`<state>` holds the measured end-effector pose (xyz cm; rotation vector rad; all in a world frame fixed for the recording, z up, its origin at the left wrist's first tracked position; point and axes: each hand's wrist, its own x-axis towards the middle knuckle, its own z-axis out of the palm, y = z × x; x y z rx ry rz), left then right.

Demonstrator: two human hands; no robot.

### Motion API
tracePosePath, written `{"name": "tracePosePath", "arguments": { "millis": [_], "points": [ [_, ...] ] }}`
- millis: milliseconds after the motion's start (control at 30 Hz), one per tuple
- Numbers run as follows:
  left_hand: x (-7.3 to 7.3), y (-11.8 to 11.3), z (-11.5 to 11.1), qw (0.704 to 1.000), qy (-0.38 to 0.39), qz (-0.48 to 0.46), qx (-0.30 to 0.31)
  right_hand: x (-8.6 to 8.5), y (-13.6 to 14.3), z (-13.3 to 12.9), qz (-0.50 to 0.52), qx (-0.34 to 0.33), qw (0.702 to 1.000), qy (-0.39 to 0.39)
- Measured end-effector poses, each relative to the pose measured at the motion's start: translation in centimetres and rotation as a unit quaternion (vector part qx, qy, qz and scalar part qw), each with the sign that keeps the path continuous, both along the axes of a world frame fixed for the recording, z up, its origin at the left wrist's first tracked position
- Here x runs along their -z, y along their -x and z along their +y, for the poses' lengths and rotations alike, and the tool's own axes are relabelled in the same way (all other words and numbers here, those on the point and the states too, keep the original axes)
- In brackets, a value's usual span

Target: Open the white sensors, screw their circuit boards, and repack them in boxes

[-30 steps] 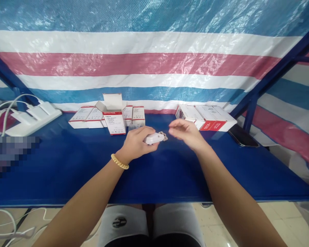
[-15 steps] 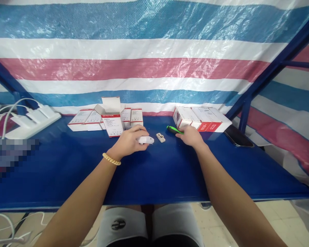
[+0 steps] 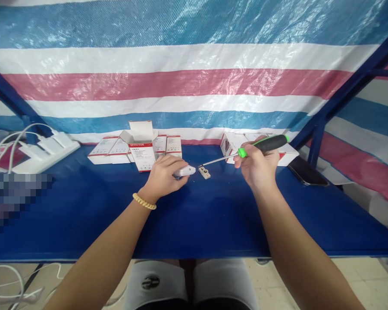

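My left hand (image 3: 167, 177) is closed around a small white plastic device (image 3: 186, 171), most of it hidden under the fingers; a small dark hole shows on its near end. In my right hand (image 3: 260, 167) is a screwdriver (image 3: 267, 143) with a black and green handle. Its metal shaft points left, the tip close to the device's end; whether they touch I cannot tell. Just below the tip, a small beige plastic bracket (image 3: 204, 172) lies on the blue table (image 3: 200, 215).
An open box (image 3: 141, 156) marked DETECTOR stands behind my left hand, with closed boxes (image 3: 105, 150) beside it. More white and red boxes (image 3: 234, 144) are behind my right hand. A phone (image 3: 307, 171) lies at right, a power strip (image 3: 67, 150) with plugs at far left.
My right hand has lifted the screwdriver from the table and turned it so its shaft points left toward the device. My left hand keeps the device in nearly the same place.
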<state>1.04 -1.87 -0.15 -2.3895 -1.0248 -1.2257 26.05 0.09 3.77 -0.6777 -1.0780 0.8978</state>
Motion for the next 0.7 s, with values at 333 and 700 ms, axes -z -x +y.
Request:
{"name": "tracePosePath", "arguments": {
  "millis": [333,700],
  "points": [
    [0.0,-0.2,-0.2,1.0,-0.008,-0.006,-0.018,0.6,1.2,-0.1,-0.038,0.001,0.999,0.005],
    [0.0,-0.4,-0.2,1.0,0.003,-0.004,-0.009,0.9,1.4,0.0,-0.026,-0.004,1.0,0.014]
  ]
}}
